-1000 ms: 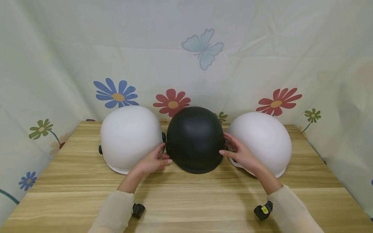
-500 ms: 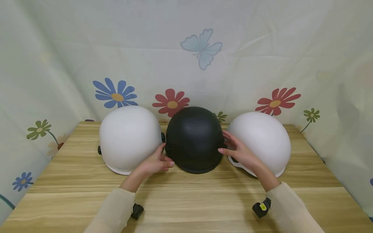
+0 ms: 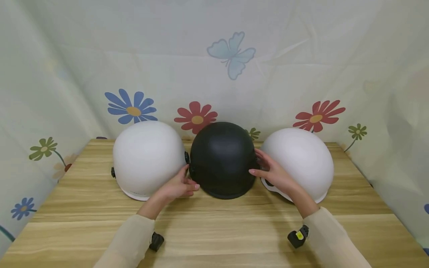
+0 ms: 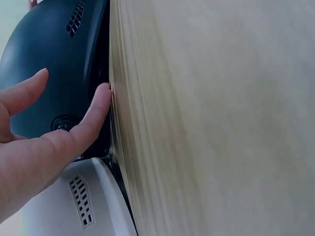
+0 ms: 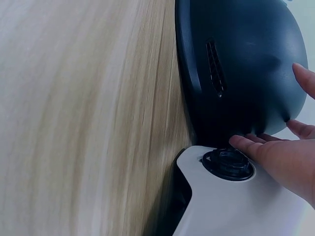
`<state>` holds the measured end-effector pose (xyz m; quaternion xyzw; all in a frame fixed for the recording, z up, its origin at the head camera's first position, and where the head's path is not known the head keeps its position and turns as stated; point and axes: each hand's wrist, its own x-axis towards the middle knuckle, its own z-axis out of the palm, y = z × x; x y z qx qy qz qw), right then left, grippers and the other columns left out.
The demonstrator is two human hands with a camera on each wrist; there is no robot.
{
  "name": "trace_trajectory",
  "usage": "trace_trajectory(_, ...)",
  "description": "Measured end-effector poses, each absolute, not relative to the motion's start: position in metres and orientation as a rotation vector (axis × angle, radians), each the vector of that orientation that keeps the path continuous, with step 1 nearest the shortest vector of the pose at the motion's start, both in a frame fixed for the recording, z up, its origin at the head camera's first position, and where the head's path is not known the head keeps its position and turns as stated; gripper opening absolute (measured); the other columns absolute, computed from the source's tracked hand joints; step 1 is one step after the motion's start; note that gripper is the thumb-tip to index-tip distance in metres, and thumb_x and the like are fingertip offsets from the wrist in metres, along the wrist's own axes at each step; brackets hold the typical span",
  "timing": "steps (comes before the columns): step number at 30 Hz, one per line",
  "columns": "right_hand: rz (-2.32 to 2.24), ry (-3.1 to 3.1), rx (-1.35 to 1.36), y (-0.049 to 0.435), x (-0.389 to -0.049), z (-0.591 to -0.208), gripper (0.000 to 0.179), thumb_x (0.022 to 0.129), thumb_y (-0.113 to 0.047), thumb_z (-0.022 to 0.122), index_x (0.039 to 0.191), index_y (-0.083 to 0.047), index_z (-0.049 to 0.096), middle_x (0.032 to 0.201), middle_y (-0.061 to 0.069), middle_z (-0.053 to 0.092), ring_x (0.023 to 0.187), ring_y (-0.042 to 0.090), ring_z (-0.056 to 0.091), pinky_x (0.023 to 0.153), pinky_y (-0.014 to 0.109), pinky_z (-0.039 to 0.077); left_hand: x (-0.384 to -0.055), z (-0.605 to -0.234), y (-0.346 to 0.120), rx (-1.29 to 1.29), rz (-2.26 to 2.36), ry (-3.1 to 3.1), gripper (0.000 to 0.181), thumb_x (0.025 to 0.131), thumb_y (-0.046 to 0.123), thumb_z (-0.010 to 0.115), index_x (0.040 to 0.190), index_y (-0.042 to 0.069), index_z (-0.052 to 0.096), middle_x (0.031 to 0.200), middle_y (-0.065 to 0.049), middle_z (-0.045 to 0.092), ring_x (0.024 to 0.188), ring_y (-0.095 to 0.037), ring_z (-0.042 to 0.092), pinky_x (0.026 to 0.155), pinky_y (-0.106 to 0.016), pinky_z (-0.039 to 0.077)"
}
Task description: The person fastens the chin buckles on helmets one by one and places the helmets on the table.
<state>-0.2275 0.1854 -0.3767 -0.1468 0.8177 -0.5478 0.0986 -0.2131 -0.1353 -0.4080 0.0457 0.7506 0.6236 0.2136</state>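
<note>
Cannot read any word, brand or number. Can see tiny dark marks (image 3: 138, 194) low on the left white helmet (image 3: 147, 156) and a yellow label (image 3: 299, 235) on the black device (image 3: 295, 241) by the right sleeve (image 3: 335, 238), both too small for reading.

The black helmet (image 3: 222, 156) is closely flanked by two white helmets (image 3: 149, 156); room is left across the near tabletop (image 3: 228, 230).

A curtained nook is seen, whether in a home or studio cannot be told: a wood-grain tabletop (image 3: 228, 234) is enclosed on three sides by pale cloth (image 3: 134, 33) printed with flowers (image 3: 197, 120) and a butterfly (image 3: 232, 56)
</note>
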Motion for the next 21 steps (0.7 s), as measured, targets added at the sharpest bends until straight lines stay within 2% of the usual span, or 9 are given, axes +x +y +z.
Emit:
trace_trajectory(10,-1.632,2.398,-0.447,0.1868,-0.2298,-0.3753,0.076,0.084,-0.024,0.067,0.145,-0.016,0.022,0.148,0.014,0.021,0.133,0.036,0.022,0.102,0.053,0.024,-0.2143,-0.4056,-0.1385,0.149,1.684,2.16,0.074,0.091,0.007,0.055,0.144,-0.002,0.003,0.107,-0.022,0.048,0.099,-0.03,0.056,0.083,-0.041,0.047)
trace_trajectory(15,-1.646,2.386,-0.463,0.1868,-0.2304,-0.3748,0.074,0.086,-0.02,0.065,0.145,-0.013,0.022,0.147,0.016,0.02,0.133,0.037,0.02,0.103,0.053,0.022,-0.2132,-0.4025,-0.1371,0.15,1.683,2.164,0.073,0.091,0.006,0.053,0.143,-0.004,0.004,0.118,-0.029,0.042,0.106,-0.035,0.052,0.086,-0.043,0.046)
trace_trajectory(18,-1.652,2.376,-0.463,0.1867,-0.2305,-0.3748,0.074,0.086,-0.019,0.065,0.145,-0.013,0.021,0.148,0.016,0.019,0.133,0.037,0.019,0.104,0.054,0.021,-0.2113,-0.4011,-0.1367,0.173,1.678,2.172,0.072,0.091,0.005,0.053,0.143,-0.004,0.003,0.132,-0.035,0.031,0.116,-0.04,0.044,0.088,-0.046,0.044)
trace_trajectory(21,-1.654,2.37,-0.457,0.1864,-0.2306,-0.375,0.074,0.086,-0.019,0.065,0.146,-0.013,0.021,0.148,0.016,0.018,0.134,0.037,0.018,0.104,0.053,0.02,-0.2092,-0.4005,-0.1365,0.197,1.678,2.186,0.073,0.091,0.005,0.053,0.143,-0.004,0.003,0.143,-0.031,0.016,0.128,-0.04,0.027,0.089,-0.048,0.043)
